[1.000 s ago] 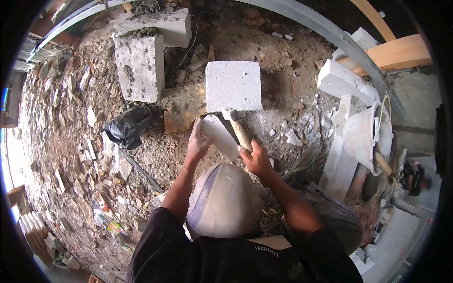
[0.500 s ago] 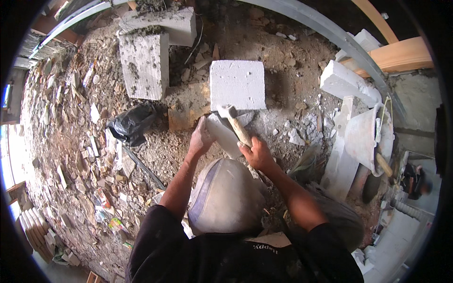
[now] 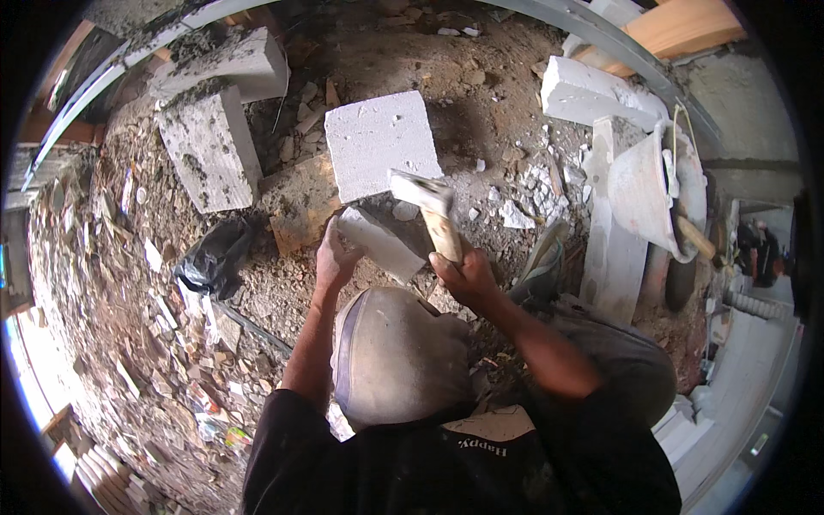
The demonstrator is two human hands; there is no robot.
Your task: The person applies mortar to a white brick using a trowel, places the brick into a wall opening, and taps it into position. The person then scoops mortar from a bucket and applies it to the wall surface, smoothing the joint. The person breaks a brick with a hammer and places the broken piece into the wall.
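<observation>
My left hand [image 3: 340,259] grips the left end of a small white block piece [image 3: 384,245], which slants just above the ground in front of my knee. My right hand [image 3: 469,276] is closed round the wooden handle of a hammer [image 3: 440,230]. The hammer's whitish, dusty head is raised over the piece's right side, apart from it. Beyond both hands lies a larger white block [image 3: 382,142], with the hammer head overlapping its lower right edge in the picture.
Mortar-spotted blocks [image 3: 206,153] lie at far left, and another white block [image 3: 592,93] at far right. A dusty bucket [image 3: 639,184] stands right by a pale plank [image 3: 614,266]. A black plastic bag [image 3: 213,259] rests on rubble at left. A metal rail [image 3: 631,60] arches across the far side.
The hammer head has lifted away from the block piece and tilted. The piece has turned flatter in my left hand. The whole view has shifted and rotated slightly.
</observation>
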